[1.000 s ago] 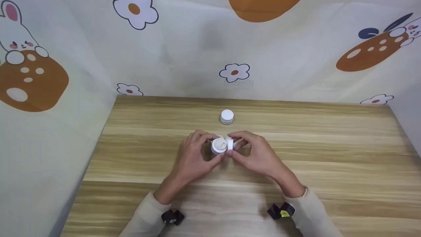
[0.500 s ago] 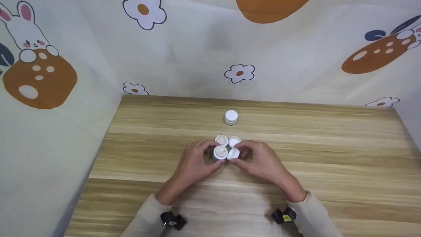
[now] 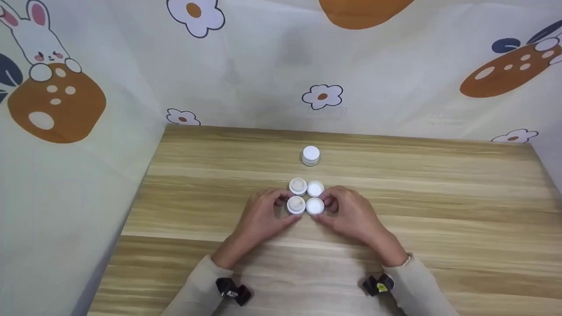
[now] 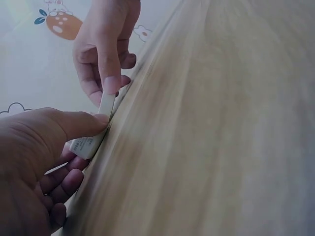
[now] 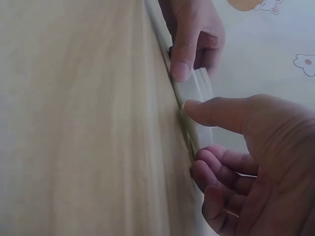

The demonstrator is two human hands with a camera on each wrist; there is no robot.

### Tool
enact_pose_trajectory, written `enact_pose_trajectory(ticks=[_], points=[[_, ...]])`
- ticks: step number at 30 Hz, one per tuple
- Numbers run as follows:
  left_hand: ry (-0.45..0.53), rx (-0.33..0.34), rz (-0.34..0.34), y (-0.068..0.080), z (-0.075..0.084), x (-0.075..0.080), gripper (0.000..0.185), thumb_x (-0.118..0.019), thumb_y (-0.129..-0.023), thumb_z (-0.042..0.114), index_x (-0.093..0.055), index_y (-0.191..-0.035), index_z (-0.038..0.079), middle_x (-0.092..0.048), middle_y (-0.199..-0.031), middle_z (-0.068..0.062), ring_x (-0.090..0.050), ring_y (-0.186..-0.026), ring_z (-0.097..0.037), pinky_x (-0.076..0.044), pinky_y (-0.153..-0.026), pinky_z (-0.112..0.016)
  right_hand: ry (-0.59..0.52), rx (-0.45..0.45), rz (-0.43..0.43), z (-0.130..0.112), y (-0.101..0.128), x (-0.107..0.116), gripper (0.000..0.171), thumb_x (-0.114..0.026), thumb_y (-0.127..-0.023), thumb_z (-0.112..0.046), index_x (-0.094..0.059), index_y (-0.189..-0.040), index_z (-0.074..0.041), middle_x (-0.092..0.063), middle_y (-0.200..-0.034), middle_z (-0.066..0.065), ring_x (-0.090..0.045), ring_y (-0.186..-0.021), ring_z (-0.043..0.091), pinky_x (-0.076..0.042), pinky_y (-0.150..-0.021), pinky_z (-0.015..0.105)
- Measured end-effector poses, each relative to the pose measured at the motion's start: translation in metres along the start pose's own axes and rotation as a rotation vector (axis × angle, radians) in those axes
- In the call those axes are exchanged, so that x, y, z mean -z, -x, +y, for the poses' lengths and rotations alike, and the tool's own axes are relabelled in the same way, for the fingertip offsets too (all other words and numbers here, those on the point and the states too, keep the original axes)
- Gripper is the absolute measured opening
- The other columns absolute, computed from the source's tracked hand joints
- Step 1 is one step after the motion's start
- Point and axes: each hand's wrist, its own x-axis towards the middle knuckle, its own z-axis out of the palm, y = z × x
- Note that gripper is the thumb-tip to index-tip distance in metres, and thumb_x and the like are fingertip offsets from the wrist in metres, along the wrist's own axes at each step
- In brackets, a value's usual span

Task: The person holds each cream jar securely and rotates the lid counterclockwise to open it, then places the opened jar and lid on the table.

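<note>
Four small white round pieces stand close together in the head view. My left hand [image 3: 262, 215] pinches the near open jar [image 3: 296, 205], thumb in front and fingers behind; pale contents show in its mouth. Beside it, my right hand [image 3: 351, 215] holds the edge of a white lid [image 3: 315, 206], which lies hollow side up on the table. Just behind are a second open jar [image 3: 298, 186] and a second upturned lid [image 3: 315, 188]. In the left wrist view, small print shows on the side of the held jar [image 4: 86, 146].
A capped white jar [image 3: 311, 155] stands alone farther back on the wood-grain table [image 3: 197, 166]. A patterned wall covering [image 3: 263, 87] with rabbits and flowers rises behind and along both sides. Black wrist cameras [image 3: 232, 292] sit on both sleeves.
The right hand's lid has gone from standing on edge, through a tilt, to lying flat with its hollow up. The second jar and lid behind now show fully. The left hand keeps its grip.
</note>
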Motion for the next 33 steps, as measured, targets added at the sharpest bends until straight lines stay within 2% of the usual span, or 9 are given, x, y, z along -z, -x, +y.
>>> enact_pose_trajectory(ticks=[4, 10, 15, 19, 23, 26, 28, 31, 33], points=[[-0.023, 0.023, -0.01, 0.0, 0.002, -0.002, 0.048, -0.093, -0.079, 0.035, -0.074, -0.118, 0.016, -0.075, -0.108, 0.001, -0.064, -0.1, -0.017, -0.046, -0.106, -0.049, 0.001, -0.019, 0.004, 0.002, 0.0, -0.002, 0.032, -0.093, -0.078, -0.027, -0.075, -0.101, -0.015, -0.072, -0.091, -0.005, -0.062, -0.078, 0.005, -0.053, -0.074, 0.027], [-0.054, 0.025, -0.011, -0.001, 0.003, -0.003, 0.05, -0.092, -0.08, 0.037, -0.073, -0.121, 0.016, -0.075, -0.112, 0.0, -0.065, -0.106, -0.02, -0.046, -0.109, -0.05, -0.02, -0.043, 0.011, 0.002, 0.0, -0.004, 0.036, -0.094, -0.077, -0.026, -0.074, -0.104, -0.012, -0.073, -0.091, -0.004, -0.065, -0.077, 0.006, -0.055, -0.073, 0.028], [-0.074, 0.024, 0.003, 0.0, 0.004, -0.003, 0.051, -0.092, -0.079, 0.038, -0.073, -0.122, 0.017, -0.075, -0.111, 0.001, -0.065, -0.107, -0.02, -0.047, -0.108, -0.05, -0.03, -0.055, 0.011, 0.001, -0.001, -0.004, 0.037, -0.094, -0.077, -0.025, -0.074, -0.105, -0.012, -0.073, -0.092, -0.003, -0.065, -0.078, 0.007, -0.055, -0.074, 0.029], [-0.081, 0.019, -0.021, 0.002, 0.004, 0.0, 0.055, -0.093, -0.079, 0.04, -0.073, -0.124, 0.017, -0.074, -0.113, 0.0, -0.065, -0.106, -0.02, -0.048, -0.106, -0.049, -0.037, -0.065, -0.029, 0.0, 0.0, -0.001, 0.04, -0.095, -0.077, -0.028, -0.074, -0.107, -0.013, -0.073, -0.094, -0.003, -0.065, -0.079, 0.007, -0.054, -0.075, 0.028], [-0.067, 0.012, -0.106, 0.002, 0.004, 0.014, 0.065, -0.093, -0.078, 0.043, -0.069, -0.133, 0.016, -0.073, -0.123, -0.003, -0.065, -0.112, -0.023, -0.049, -0.107, -0.051, -0.072, -0.06, -0.085, 0.001, 0.0, 0.01, 0.042, -0.095, -0.078, -0.032, -0.075, -0.11, -0.013, -0.075, -0.098, -0.001, -0.069, -0.084, 0.009, -0.058, -0.079, 0.031], [-0.034, 0.022, -0.213, 0.002, 0.002, 0.033, 0.069, -0.091, -0.081, 0.04, -0.065, -0.14, 0.014, -0.07, -0.128, -0.005, -0.065, -0.116, -0.023, -0.051, -0.107, -0.049, -0.102, -0.051, -0.152, 0.002, 0.0, 0.022, 0.042, -0.093, -0.081, -0.032, -0.076, -0.114, -0.012, -0.078, -0.103, 0.003, -0.074, -0.091, 0.014, -0.061, -0.087, 0.037], [-0.016, 0.027, -0.286, 0.001, -0.001, 0.046, 0.064, -0.087, -0.087, 0.033, -0.063, -0.142, 0.012, -0.069, -0.13, -0.005, -0.066, -0.117, -0.023, -0.053, -0.107, -0.047, -0.113, -0.046, -0.185, 0.003, -0.001, 0.03, 0.042, -0.091, -0.083, -0.03, -0.076, -0.117, -0.01, -0.079, -0.107, 0.007, -0.076, -0.096, 0.018, -0.062, -0.091, 0.042], [-0.006, 0.027, -0.333, -0.006, -0.004, 0.063, 0.049, -0.079, -0.095, 0.018, -0.064, -0.141, 0.007, -0.07, -0.129, -0.008, -0.068, -0.117, -0.024, -0.056, -0.106, -0.045, -0.115, -0.041, -0.148, 0.005, -0.006, 0.042, 0.038, -0.086, -0.088, -0.025, -0.075, -0.119, -0.006, -0.08, -0.109, 0.011, -0.077, -0.099, 0.023, -0.061, -0.093, 0.046], [-0.008, 0.031, -0.295, -0.014, -0.006, 0.068, 0.043, -0.074, -0.097, 0.01, -0.065, -0.139, 0.005, -0.071, -0.128, -0.01, -0.069, -0.117, -0.026, -0.056, -0.106, -0.045, -0.12, -0.044, -0.069, 0.006, -0.011, 0.047, 0.034, -0.083, -0.09, -0.022, -0.074, -0.118, -0.004, -0.079, -0.109, 0.012, -0.077, -0.099, 0.025, -0.06, -0.092, 0.047]])
